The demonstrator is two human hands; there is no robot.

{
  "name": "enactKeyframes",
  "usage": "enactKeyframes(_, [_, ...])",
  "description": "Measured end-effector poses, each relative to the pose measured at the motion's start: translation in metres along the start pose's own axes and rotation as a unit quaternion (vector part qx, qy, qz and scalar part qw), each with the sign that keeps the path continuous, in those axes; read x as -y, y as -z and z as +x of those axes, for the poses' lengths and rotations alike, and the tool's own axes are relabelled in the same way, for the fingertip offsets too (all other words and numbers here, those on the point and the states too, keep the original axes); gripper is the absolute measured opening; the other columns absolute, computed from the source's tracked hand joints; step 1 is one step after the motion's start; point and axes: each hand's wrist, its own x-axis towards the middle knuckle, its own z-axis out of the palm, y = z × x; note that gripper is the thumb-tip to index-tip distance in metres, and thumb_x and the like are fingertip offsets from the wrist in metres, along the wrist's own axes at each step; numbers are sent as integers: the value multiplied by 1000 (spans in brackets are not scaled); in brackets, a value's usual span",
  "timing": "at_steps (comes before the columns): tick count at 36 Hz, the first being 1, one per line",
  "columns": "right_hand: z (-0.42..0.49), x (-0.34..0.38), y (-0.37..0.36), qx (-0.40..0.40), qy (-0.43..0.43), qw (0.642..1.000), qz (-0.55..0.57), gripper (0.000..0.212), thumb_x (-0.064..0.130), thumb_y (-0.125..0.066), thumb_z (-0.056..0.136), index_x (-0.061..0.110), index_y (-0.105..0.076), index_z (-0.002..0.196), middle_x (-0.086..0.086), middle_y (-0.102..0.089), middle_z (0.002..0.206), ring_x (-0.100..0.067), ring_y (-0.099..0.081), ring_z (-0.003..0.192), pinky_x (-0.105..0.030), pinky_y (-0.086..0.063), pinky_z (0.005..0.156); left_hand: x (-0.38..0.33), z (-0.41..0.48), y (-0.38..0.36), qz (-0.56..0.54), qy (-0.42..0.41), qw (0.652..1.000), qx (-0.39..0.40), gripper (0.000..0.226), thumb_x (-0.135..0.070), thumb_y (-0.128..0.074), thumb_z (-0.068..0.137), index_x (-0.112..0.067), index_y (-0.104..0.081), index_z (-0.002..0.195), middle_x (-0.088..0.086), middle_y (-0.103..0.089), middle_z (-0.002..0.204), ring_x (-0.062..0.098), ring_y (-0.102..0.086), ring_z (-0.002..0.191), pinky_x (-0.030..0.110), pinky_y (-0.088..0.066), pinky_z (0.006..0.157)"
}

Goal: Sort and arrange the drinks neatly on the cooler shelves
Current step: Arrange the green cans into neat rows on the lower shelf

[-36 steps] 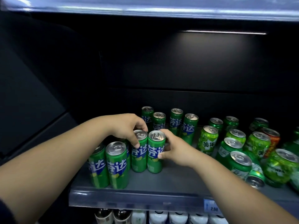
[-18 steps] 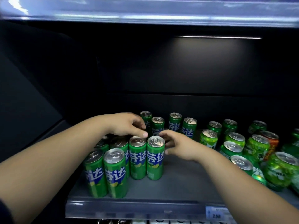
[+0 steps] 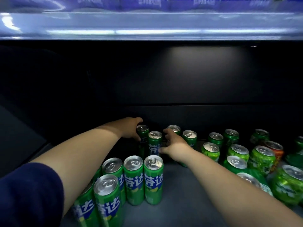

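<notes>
Head view: you are reaching deep along the shelf (image 3: 188,202). Your left grip (image 3: 130,128) is curling round the rear can (image 3: 142,131). Your right grip (image 3: 174,145) is spread loose, thumb touching the next can (image 3: 155,142), clasping nothing. You are best drawing both cans forward upright, holding low, into line behind the front cans (image 3: 143,176). Half a second ago both grips were fingering the front cans; now they are working at the back.

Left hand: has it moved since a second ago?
Yes. The left hand went from the front cans deeper into the shelf and now grips a back can.
</notes>
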Motion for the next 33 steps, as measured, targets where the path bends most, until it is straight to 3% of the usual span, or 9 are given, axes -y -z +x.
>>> enactKeyframes(3, [6,-2,-5,21,6,1000,5,96,23,-86,74,31,-33,153,-6,-53,147,-25,-61,122,-43,-50,104,1,14,-9,-13,-7,1000,8,97,-26,-88,68,-20,-37,150,7,-56,142,25,-57,124,37,-48,102])
enactKeyframes(9, [9,-1,-13,23,26,999,5,90,17,-82,80,30,-32,154,0,-58,143,-21,-61,121,-37,-51,102,2,20,-22,-27,-28,999,-28,57,-22,-83,73,-22,-56,123,2,-68,116,20,-65,101,34,-53,88])
enactKeyframes(12, [8,0,-15,5,24,1000,5,78,16,-80,83,26,-38,148,2,-61,128,-20,-61,113,-30,-49,94,1,16,-21,-44,-27,998,-43,52,-21,-86,70,-22,-57,113,3,-68,108,20,-64,94,29,-50,77])
enactKeyframes(15, [6,1,-17,-27,9,1000,8,64,17,-79,83,26,-44,135,5,-58,114,-20,-62,102,-34,-52,89,1,10,-22,-51,-38,997,-49,54,-21,-89,64,-26,-56,105,0,-67,104,19,-64,91,27,-49,74])
enactKeyframes(18, [2,0,-19,-51,13,998,27,57,16,-82,78,31,-47,122,2,-64,117,-21,-66,100,-43,-57,90,0,2,-21,-54,-54,995,-62,52,-23,-89,62,-28,-56,102,1,-67,105,18,-64,92,29,-51,76])
enactKeyframes(23, [-7,1,-6,-97,44,994,38,57,18,-84,72,37,-51,114,0,-66,115,-24,-67,100,-42,-57,89,-9,-18,0,-65,-79,991,-89,58,-26,-89,62,-28,-59,111,-7,-63,107,15,-62,96,31,-51,82])
enactKeyframes(29, [-28,34,45,-117,101,986,56,63,15,-86,68,48,-50,107,-1,-67,119,-24,-68,104,-50,-59,89,-32,-63,59,-65,-102,986,-117,53,-26,-85,64,-34,-58,108,-11,-65,99,10,-63,88,31,-55,77])
enactKeyframes(33, [-57,65,82,-130,143,980,41,61,14,-90,71,31,-55,118,-1,-70,113,-19,-70,100,-39,-59,87,-52,-100,100,-62,-130,982,-120,52,-29,-88,65,-32,-59,108,-10,-68,96,8,-65,85,29,-53,75])
